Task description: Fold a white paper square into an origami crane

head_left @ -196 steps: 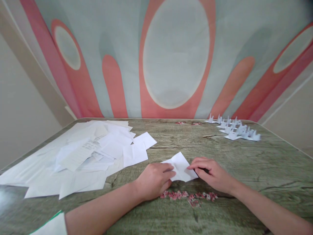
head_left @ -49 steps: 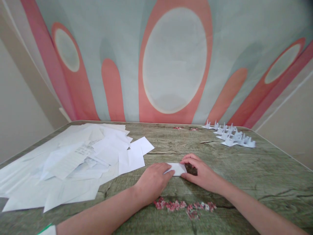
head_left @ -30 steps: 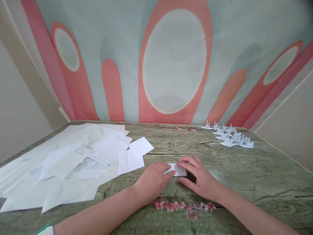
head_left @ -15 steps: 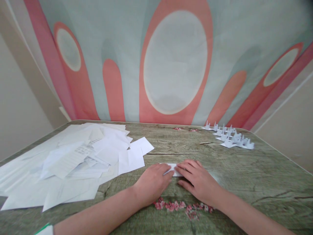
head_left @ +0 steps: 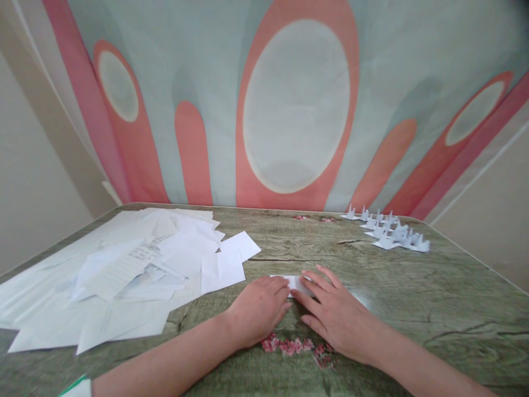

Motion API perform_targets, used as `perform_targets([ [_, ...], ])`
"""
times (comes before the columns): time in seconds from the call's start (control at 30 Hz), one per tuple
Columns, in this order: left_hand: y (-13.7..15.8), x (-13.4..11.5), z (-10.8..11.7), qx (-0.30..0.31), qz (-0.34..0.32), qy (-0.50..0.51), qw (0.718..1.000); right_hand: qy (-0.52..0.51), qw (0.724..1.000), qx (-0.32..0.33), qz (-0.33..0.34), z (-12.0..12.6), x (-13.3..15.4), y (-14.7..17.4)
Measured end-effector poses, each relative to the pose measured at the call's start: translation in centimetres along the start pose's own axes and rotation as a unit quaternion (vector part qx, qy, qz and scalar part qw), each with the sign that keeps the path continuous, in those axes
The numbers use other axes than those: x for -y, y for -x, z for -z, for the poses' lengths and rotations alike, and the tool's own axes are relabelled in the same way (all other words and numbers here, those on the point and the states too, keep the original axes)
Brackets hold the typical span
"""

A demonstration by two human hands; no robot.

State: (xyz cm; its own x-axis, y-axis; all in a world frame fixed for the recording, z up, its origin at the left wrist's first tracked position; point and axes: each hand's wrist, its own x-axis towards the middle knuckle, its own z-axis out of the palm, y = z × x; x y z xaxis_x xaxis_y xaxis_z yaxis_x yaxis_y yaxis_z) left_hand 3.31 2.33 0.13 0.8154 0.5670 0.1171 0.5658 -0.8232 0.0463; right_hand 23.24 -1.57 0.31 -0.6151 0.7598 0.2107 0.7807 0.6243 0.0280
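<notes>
A green wood-grain bench (head_left: 433, 286) carries the work. Left hand (head_left: 258, 309) and right hand (head_left: 334, 314) lie spread flat, pinning the folded paper (head_left: 294, 282) between their fingertips for creasing.

Both bare forearms reach forward and meet in the middle, the left hand (head_left: 257, 310) loosely curled, the right hand (head_left: 335, 315) flat with fingers spread.

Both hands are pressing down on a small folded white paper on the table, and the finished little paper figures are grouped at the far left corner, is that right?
Not quite. The head view shows the paper figures grouped at the far right corner of the table; the left side holds the pile of loose white sheets. The rest stands: the left hand and right hand both press on the small folded paper.
</notes>
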Motion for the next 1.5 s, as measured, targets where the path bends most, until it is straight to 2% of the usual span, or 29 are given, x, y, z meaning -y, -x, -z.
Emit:
perform_targets([
  [0.47, 0.2, 0.4, 0.6, 0.023, -0.030, -0.021, 0.999, 0.023, 1.000, 0.013, 0.009, -0.4, -0.1, 0.3],
  [1.07, 0.4, 0.6, 1.2, 0.025, -0.050, -0.025, 0.998, 0.060, 0.998, 0.010, -0.033, 0.6, -0.8, 1.1],
  [1.33, 0.4, 0.5, 1.2, 0.023, -0.058, -0.029, 0.998, 0.013, 1.000, -0.014, 0.005, -0.5, 0.0, 0.3],
  [1.5, 0.4, 0.5, 1.2, 0.020, -0.056, -0.029, 0.998, 0.021, 0.999, -0.021, 0.018, -1.2, -0.1, 0.4],
])
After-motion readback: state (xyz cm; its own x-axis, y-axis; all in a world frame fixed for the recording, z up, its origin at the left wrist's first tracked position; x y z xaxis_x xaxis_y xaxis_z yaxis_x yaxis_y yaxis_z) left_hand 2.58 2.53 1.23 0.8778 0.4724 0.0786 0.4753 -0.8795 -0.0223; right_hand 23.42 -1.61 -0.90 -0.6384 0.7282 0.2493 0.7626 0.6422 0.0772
